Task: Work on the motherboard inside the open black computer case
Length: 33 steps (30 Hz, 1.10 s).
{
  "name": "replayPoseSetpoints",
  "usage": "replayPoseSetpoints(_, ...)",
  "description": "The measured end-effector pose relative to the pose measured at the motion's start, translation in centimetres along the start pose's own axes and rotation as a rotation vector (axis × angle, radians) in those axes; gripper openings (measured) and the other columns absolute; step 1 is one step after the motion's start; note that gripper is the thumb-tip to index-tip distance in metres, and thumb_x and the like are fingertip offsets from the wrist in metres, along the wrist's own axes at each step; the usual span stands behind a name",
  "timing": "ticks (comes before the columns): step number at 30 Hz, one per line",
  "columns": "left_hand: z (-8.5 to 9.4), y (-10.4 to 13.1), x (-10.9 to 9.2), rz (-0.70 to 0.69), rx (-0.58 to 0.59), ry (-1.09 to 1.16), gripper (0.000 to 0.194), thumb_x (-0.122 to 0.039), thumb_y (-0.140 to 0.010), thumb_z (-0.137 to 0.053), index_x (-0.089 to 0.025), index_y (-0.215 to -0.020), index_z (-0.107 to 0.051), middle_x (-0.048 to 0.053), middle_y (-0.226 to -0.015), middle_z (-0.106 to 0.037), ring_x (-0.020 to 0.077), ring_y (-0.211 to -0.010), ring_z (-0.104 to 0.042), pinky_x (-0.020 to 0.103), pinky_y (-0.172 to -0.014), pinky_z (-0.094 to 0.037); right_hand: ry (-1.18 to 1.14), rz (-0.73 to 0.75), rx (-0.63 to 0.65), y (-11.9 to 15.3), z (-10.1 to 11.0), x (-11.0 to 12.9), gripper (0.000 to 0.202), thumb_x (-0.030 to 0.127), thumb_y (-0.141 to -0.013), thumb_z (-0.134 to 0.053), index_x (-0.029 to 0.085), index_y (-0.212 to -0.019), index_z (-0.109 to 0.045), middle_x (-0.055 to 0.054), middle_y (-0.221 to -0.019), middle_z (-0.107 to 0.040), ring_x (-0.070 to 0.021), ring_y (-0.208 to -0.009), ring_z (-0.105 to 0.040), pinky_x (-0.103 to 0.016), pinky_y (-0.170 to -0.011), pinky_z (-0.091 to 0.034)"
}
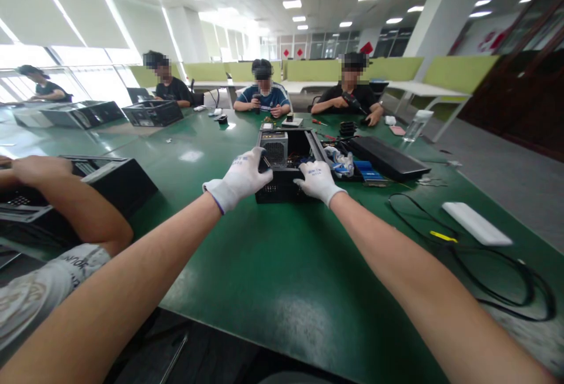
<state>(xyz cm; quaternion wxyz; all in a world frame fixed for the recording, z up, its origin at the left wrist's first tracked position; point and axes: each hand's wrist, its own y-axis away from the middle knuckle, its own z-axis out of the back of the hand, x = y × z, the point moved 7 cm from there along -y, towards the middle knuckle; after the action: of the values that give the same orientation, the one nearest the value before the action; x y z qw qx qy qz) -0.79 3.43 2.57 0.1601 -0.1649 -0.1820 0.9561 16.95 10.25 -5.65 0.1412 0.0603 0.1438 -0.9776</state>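
A black computer case lies on the green table in front of me, its upper side uncovered. Inside it, a grey power supply sits at the left, with dark cables beside it. My left hand, in a white glove, grips the near left corner of the case, thumb towards me. On the near edge, further right, my right hand, gloved too, has its fingers bent over the rim and its thumb on the near face. Parts of the fingers of both hands are hidden behind the rim.
Right of the case are a blue-and-white bundle, a blue part, a black panel, a black cable and a white block. A neighbour's arm rests over another case at left. Several people sit around the table.
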Motion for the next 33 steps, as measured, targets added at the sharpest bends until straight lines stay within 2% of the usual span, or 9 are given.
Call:
replayPoseSetpoints(4, 0.8, -0.4, -1.0, -0.017, 0.024, -0.009, 0.041, -0.036, -0.081, -0.060, -0.014, -0.115, -0.061, 0.011, -0.106, -0.072, 0.0232, -0.097, -0.067, 0.033, -0.088, -0.052, -0.016, 0.019, -0.037, 4.5, 1.3, 1.6, 0.041, 0.049, -0.093, -0.057, 0.016, -0.117, -0.060, -0.008, -0.117, -0.061, -0.0209, -0.104, -0.059, -0.044, -0.093, -0.048)
replayPoseSetpoints(8, 0.1, -0.4, -2.3, -0.093, 0.098, -0.083, 0.040, -0.037, -0.078, -0.060, -0.015, -0.111, -0.065, 0.011, -0.109, -0.071, 0.0237, -0.101, -0.066, 0.032, -0.090, -0.051, -0.058, 0.057, -0.075, 11.0, 3.2, 3.9, 0.045, 0.059, -0.090, -0.054, 0.015, -0.098, -0.063, -0.009, -0.093, -0.063, -0.0227, -0.092, -0.058, -0.041, -0.088, -0.041)
replayPoseSetpoints(10, -1.1, 0.0, -2.9, -0.132, 0.200, -0.128, 0.040, -0.037, -0.076, -0.061, -0.015, -0.109, -0.067, 0.010, -0.106, -0.072, 0.0228, -0.099, -0.067, 0.029, -0.088, -0.051, -0.087, 0.067, -0.095, 14.7, 4.3, 4.9, 0.044, 0.060, -0.090, -0.053, 0.017, -0.095, -0.063, -0.009, -0.089, -0.063, -0.0244, -0.089, -0.056, -0.040, -0.088, -0.038)
replayPoseSetpoints(14, -4.6, 2.4, -4.0, -0.205, 0.513, -0.238, 0.040, -0.038, -0.072, -0.064, -0.016, -0.105, -0.069, 0.007, -0.101, -0.073, 0.0216, -0.091, -0.068, 0.026, -0.080, -0.052, -0.146, 0.080, -0.113, 21.9, 6.1, 6.5, 0.035, 0.053, -0.091, -0.055, 0.020, -0.095, -0.064, -0.005, -0.082, -0.062, -0.0233, -0.083, -0.055, -0.041, -0.093, -0.034)
replayPoseSetpoints(18, -7.7, 5.5, -4.8, -0.286, 0.738, -0.327, 0.045, -0.041, -0.069, -0.067, -0.016, -0.107, -0.069, 0.010, -0.104, -0.073, 0.0242, -0.093, -0.069, 0.029, -0.081, -0.053, -0.242, 0.108, -0.190, 27.0, 7.7, 7.7, 0.027, 0.047, -0.087, -0.062, 0.021, -0.090, -0.066, -0.003, -0.074, -0.060, -0.0226, -0.074, -0.052, -0.042, -0.092, -0.036)
replayPoseSetpoints(21, -9.3, 6.8, -5.4, -0.297, 0.826, -0.365, 0.049, -0.043, -0.068, -0.070, -0.017, -0.109, -0.069, 0.011, -0.108, -0.073, 0.0247, -0.096, -0.069, 0.029, -0.084, -0.054, -0.296, 0.109, -0.238, 29.4, 8.6, 8.4, 0.025, 0.044, -0.090, -0.058, 0.021, -0.088, -0.066, -0.003, -0.071, -0.059, -0.0221, -0.070, -0.050, -0.043, -0.090, -0.037)
replayPoseSetpoints(25, -11.1, 7.6, -6.6, -0.322, 0.905, -0.423, 0.053, -0.041, -0.064, -0.075, -0.017, -0.110, -0.070, 0.013, -0.112, -0.072, 0.0259, -0.101, -0.068, 0.029, -0.086, -0.054, -0.334, 0.099, -0.282, 31.2, 9.4, 8.8, 0.028, 0.041, -0.095, -0.050, 0.020, -0.089, -0.066, -0.003, -0.070, -0.059, -0.0213, -0.068, -0.049, -0.043, -0.090, -0.038)
replayPoseSetpoints(29, -12.8, 8.0, -7.4, -0.375, 0.967, -0.475, 0.055, -0.041, -0.063, -0.077, -0.013, -0.110, -0.072, 0.016, -0.111, -0.073, 0.0295, -0.101, -0.069, 0.032, -0.088, -0.055, -0.344, 0.106, -0.307, 31.9, 9.9, 8.9, 0.029, 0.040, -0.096, -0.048, 0.019, -0.092, -0.067, -0.003, -0.073, -0.061, -0.0209, -0.069, -0.049, -0.042, -0.091, -0.038)
replayPoseSetpoints(33, -13.9, 8.0, -6.5, -0.372, 0.994, -0.512, 0.054, -0.038, -0.064, -0.076, -0.012, -0.111, -0.073, 0.017, -0.114, -0.072, 0.0298, -0.102, -0.069, 0.032, -0.088, -0.055, -0.358, 0.111, -0.295, 31.7, 9.9, 8.9, 0.037, 0.043, -0.098, -0.042, 0.018, -0.092, -0.068, -0.003, -0.071, -0.060, -0.0199, -0.067, -0.047, -0.043, -0.094, -0.037)
